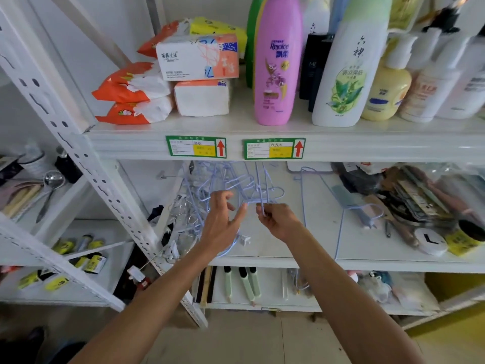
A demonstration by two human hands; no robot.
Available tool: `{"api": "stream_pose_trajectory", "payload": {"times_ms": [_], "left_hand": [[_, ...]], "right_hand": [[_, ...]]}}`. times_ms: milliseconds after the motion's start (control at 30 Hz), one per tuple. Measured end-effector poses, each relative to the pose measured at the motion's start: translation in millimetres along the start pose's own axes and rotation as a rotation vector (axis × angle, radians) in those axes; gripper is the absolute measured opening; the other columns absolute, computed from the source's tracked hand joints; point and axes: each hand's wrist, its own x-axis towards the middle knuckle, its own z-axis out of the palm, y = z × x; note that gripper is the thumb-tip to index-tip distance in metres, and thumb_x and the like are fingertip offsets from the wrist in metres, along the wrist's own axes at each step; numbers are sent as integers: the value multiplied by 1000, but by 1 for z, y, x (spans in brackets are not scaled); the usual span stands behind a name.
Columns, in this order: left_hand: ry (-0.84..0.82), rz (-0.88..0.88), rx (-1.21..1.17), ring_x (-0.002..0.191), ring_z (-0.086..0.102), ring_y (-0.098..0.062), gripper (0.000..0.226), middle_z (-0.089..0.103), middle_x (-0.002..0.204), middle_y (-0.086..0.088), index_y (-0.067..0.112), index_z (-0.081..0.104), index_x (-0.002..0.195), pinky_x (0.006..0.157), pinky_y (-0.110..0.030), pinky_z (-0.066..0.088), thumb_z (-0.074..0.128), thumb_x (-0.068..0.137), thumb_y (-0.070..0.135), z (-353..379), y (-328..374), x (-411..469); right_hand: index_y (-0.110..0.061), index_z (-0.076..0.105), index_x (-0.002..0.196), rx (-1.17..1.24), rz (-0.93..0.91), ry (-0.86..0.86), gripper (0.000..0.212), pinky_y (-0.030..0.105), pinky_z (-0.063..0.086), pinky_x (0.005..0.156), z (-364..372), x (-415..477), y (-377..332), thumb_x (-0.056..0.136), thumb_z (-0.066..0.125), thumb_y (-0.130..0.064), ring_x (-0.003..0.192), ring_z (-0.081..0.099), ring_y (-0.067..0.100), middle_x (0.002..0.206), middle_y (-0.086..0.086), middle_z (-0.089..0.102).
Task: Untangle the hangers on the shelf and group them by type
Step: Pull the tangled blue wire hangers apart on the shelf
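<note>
Middle shelf (317, 240) of a white metal rack, seen from standing height. The tangle of hangers (223, 179) sits at the left end of this shelf, under the edge of the upper shelf (367, 143): thin lavender wire, loops and hooks crossed through each other. Some bare-metal clip hangers (181, 206) lie at its near-left side, against the rack's slanted post. Both arms reach in from below. The left hand (220, 219) is open, fingers spread and thumb up, in the near side of the tangle. Its forefinger points right towards the other hand; whether it touches wire I cannot tell. The right hand (278, 222) is closed in a pinch on one lavender hanger (258, 190), whose wire runs straight up from the fingertips towards the upper shelf. This hanger is at the right edge of the tangle, not clear of it. A small white clip (244, 240) lies on the shelf just near of the two hands. Further right, apart from the tangle, a single loose hanger (339, 235) of the same lavender wire lies flat on the shelf. Beyond that, at the right end, a heap of packaged goods (420, 195). On the upper shelf, left to right: tissue packs (196, 56), a pink shampoo bottle (278, 61), a white and green bottle (346, 69). Two green price labels (195, 146) are stuck on its front edge.
</note>
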Motion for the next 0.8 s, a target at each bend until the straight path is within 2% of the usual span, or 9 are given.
{"api": "stream_pose_trajectory", "payload": {"times_ms": [100,233,433,467,533,567,633,700,800], "left_hand": [[-260,-221,229,107,56,-26,35,44,125,-9,8,48,121,85,-32,44,52,98,34,7,-27,2],[-560,-260,581,126,45,-34,45,46,134,-14,10,47,130,101,-45,40,51,95,37,9,-53,-3],[-606,-152,719,129,43,-28,37,48,135,-1,19,56,125,100,-45,38,51,93,38,13,-61,-11],[-579,-151,708,127,44,-27,35,49,132,-1,18,58,120,99,-45,39,49,94,39,14,-61,-10],[-540,-154,693,125,45,-28,34,51,129,-1,17,60,113,97,-45,39,46,96,42,16,-59,-11],[-541,-153,698,125,45,-28,34,51,129,-1,16,60,113,97,-45,40,47,95,43,17,-58,-11],[-574,-147,708,125,44,-28,36,49,130,-2,15,58,117,96,-44,41,52,93,41,18,-60,-12],[-600,-146,686,124,45,-30,35,46,132,-3,14,56,121,97,-44,45,56,91,33,19,-63,-12],[-599,-154,639,125,45,-27,35,44,136,-3,13,55,127,99,-45,46,55,91,12,19,-67,-16]], "right_hand": [[6,57,86,-14,29,33,28,14,36,34,-19,0,-7,99,32,7,35,47,6,66,10,48],[4,57,90,23,93,9,36,15,24,29,-48,10,-10,100,23,1,32,32,4,53,4,49],[-2,58,98,134,136,-135,31,16,21,26,-84,27,-8,104,30,-15,30,30,4,52,1,46],[-3,58,100,149,153,-170,26,16,21,25,-89,29,-9,102,35,-16,30,30,4,52,1,44],[-2,60,102,190,177,-258,19,16,23,25,-98,33,-10,86,65,-11,31,33,5,53,0,42],[-1,63,101,217,190,-298,38,17,24,24,-101,35,-10,69,82,-7,31,34,5,54,1,42],[0,68,97,291,206,-385,60,17,24,24,-105,39,-12,45,96,-2,31,36,6,54,0,42],[-1,67,100,345,202,-415,54,17,23,26,-100,43,-15,53,94,-3,31,37,6,54,-1,43],[-5,59,106,389,202,-300,16,16,22,26,-88,55,-17,94,52,-14,30,35,4,51,-4,43]]}}
